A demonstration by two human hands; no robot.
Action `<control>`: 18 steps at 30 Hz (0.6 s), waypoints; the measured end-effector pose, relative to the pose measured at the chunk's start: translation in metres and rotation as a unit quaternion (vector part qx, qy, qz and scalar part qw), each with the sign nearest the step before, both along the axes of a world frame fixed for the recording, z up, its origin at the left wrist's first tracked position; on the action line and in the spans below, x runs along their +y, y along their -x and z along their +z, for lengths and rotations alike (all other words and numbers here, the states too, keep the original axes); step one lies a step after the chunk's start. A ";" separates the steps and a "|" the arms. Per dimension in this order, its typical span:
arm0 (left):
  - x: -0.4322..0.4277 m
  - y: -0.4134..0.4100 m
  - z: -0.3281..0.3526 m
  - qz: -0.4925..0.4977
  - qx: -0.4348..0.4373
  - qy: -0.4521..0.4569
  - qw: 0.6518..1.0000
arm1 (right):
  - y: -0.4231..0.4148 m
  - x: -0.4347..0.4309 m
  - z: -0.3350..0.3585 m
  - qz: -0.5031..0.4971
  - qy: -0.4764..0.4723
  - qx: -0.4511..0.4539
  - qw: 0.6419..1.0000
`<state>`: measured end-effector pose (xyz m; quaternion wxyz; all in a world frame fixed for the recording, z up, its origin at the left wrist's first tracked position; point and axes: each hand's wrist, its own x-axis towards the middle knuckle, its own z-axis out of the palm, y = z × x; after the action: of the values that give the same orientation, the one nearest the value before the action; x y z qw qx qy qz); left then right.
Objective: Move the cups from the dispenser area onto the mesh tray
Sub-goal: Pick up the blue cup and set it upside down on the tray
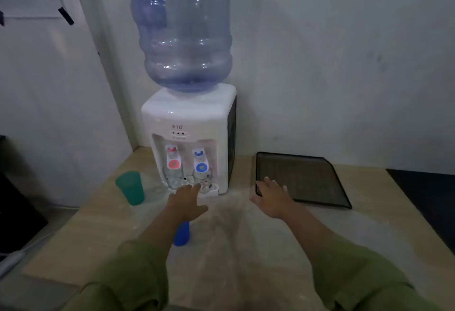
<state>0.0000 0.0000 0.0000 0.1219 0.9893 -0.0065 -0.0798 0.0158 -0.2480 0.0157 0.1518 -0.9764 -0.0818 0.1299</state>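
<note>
A white water dispenser [189,123] stands on the counter with a large blue bottle on top. Two clear glass cups sit under its taps, one under the red tap [172,177] and one under the blue tap [205,179]. A green cup [130,187] stands upside down to the left. A blue cup [181,234] is partly hidden under my left forearm. My left hand [187,200] reaches toward the glasses, fingers apart, holding nothing. My right hand [272,198] hovers open at the front left corner of the black mesh tray [317,177], which holds nothing.
The counter top [246,249] is beige and dusty. Its right edge drops to a dark surface [423,187]. A wall rises close behind the dispenser and tray. A white door or cabinet [49,89] stands at the left.
</note>
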 end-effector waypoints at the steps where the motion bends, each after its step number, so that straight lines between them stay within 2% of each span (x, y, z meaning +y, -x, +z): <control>1: 0.006 0.001 -0.004 0.007 0.020 -0.014 1.000 | 0.000 0.003 -0.004 0.000 0.010 0.008 1.000; 4: 0.025 -0.001 -0.019 0.005 0.066 -0.050 0.997 | -0.003 0.012 -0.018 0.002 0.017 0.023 1.000; 10: 0.046 -0.006 -0.043 -0.019 0.141 -0.054 0.988 | -0.012 0.024 -0.037 0.000 0.024 0.038 0.999; 18: 0.048 -0.021 -0.052 -0.045 0.102 0.014 0.994 | -0.022 0.029 -0.050 -0.038 -0.004 0.067 0.997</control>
<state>0.0214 0.0481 -0.0515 0.1321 0.9730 -0.0394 -0.1852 0.0381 -0.2188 -0.0342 0.1658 -0.9673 -0.0350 0.1889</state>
